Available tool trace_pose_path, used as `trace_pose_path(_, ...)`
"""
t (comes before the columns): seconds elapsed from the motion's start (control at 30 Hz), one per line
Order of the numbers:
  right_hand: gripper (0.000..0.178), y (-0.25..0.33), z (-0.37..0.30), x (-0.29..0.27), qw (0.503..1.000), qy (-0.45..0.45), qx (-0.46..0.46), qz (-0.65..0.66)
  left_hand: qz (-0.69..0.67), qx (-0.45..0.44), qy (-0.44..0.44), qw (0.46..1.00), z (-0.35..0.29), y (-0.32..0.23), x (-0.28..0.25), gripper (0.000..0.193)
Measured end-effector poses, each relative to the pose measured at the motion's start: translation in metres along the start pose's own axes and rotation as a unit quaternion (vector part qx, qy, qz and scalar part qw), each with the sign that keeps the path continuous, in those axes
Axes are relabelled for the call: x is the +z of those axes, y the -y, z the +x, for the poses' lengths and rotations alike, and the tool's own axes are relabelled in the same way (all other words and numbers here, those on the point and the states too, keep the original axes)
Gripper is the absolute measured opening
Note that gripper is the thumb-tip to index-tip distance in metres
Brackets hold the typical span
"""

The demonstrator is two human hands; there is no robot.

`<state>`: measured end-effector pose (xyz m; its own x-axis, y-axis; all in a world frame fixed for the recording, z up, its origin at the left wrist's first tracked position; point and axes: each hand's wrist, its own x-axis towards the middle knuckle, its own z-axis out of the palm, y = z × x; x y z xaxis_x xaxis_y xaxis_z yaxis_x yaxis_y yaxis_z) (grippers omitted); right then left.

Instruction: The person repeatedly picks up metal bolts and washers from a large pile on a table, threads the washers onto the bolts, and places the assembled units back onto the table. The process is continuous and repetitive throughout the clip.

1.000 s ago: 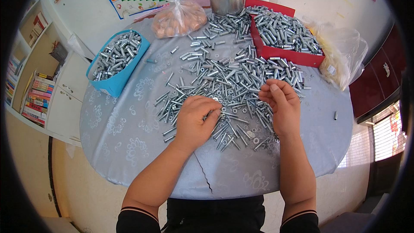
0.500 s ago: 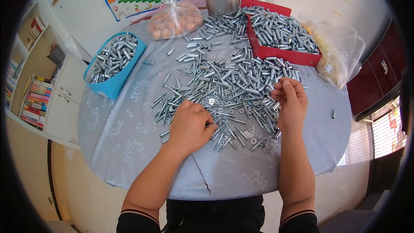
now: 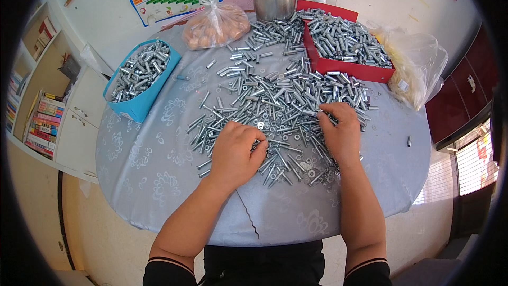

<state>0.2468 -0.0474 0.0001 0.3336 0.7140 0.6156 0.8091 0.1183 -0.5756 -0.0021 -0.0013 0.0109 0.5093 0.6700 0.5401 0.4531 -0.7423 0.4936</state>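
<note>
A broad heap of silver bolts, metal sleeves and washers (image 3: 260, 125) spreads over the cloth-covered round table in front of me. At its near left side my left hand (image 3: 238, 151) is closed, thumb pressed toward the curled fingers. Whatever the left fingers hold is hidden by the hand. Over the heap's right part my right hand (image 3: 341, 133) reaches in, thumb and index finger apart, their tips close to a metal sleeve (image 3: 309, 112). The remaining right fingers are curled and partly hidden.
Filled with metal sleeves and bolts, a blue box (image 3: 136, 107) stands left and a red box (image 3: 353, 73) far right. Behind are a knotted bag of round brownish things (image 3: 214, 26), a steel pot (image 3: 274, 0) and a clear bag (image 3: 415, 69). One loose sleeve (image 3: 409, 141) lies right.
My right hand has moved left and slightly down onto the heap, its thumb and index finger parting from a pinch. My left hand has shifted slightly, remaining closed.
</note>
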Motion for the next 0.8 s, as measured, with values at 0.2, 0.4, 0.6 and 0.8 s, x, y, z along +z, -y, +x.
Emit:
trace_pose_path(0.2, 0.016, -0.002, -0.003, 0.007, 0.996, 0.061, -0.01, -0.064, -0.222, -0.144, -0.006, 0.964, -0.003, -0.006, 0.001, 0.007)
trace_pose_path(0.4, 0.016, 0.006, -0.001, 0.003, 0.997, 0.064, -0.002, -0.037, -0.435, -0.31, -0.014, 0.845, 0.003, 0.0, -0.005, 0.009)
trace_pose_path(0.6, 0.017, 0.027, -0.007, 0.003, 0.996, 0.063, 0.024, 0.065, -0.508, -0.353, 0.02, 0.786, 0.004, 0.006, -0.005, 0.014)
trace_pose_path(0.8, 0.02, 0.037, -0.009, 0.0, 0.986, 0.076, 0.028, 0.143, -0.473, -0.312, 0.021, 0.824, 0.0, 0.008, 0.003, 0.019)
